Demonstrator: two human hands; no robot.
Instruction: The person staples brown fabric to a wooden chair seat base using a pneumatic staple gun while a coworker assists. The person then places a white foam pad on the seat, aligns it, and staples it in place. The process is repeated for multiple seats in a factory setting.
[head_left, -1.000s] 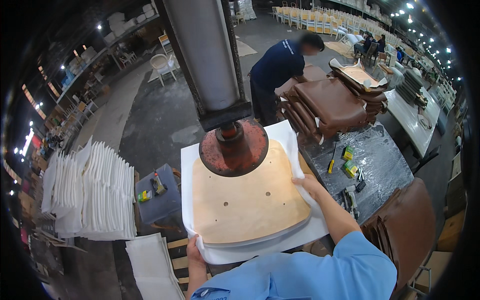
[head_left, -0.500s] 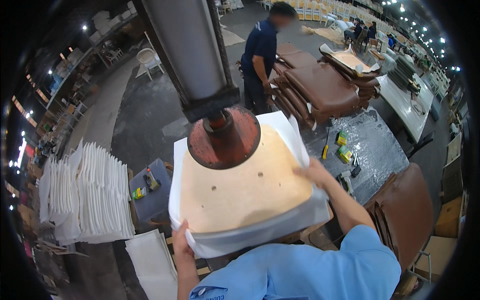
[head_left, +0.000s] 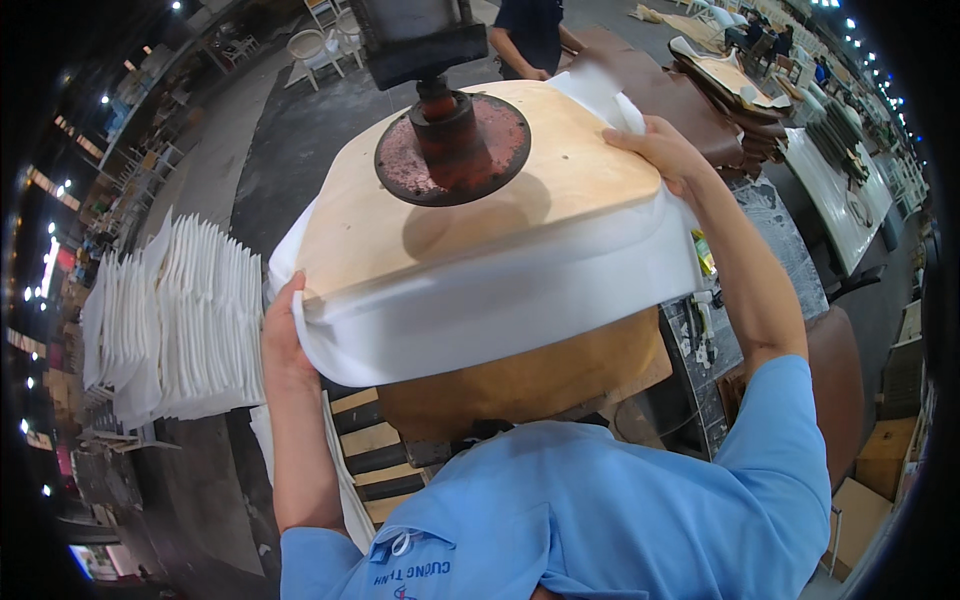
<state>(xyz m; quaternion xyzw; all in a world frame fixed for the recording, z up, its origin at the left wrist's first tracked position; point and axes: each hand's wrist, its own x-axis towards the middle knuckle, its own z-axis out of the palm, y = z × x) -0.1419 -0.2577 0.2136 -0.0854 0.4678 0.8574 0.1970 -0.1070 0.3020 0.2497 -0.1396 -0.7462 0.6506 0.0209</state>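
My left hand [head_left: 287, 335] grips the near left corner of a pale plywood seat board [head_left: 345, 215], thumb on top. White padding [head_left: 500, 305] wraps up around the board's sides and is pinched along with it. On the right side, my right hand [head_left: 662, 155] closes over board and padding, thumb on the wood; its other fingers are mostly hidden. A round reddish press plate [head_left: 405, 165] hangs over the board, casting a shadow on it. A tan rounded block [head_left: 540, 375] shows below the padding, on my side.
A tall stack of white sheets [head_left: 180, 320] stands at left. Brown upholstered pieces [head_left: 640, 85] lie at far right, by a person in dark clothes [head_left: 530, 35]. A table with a shiny cover [head_left: 780, 235] and more brown pieces [head_left: 840, 400] are at right. Slats [head_left: 370, 445] show below.
Both hands have moved the board and padding away from me, farther under the press plate. The tan block now shows on the near side. My view has shifted too.
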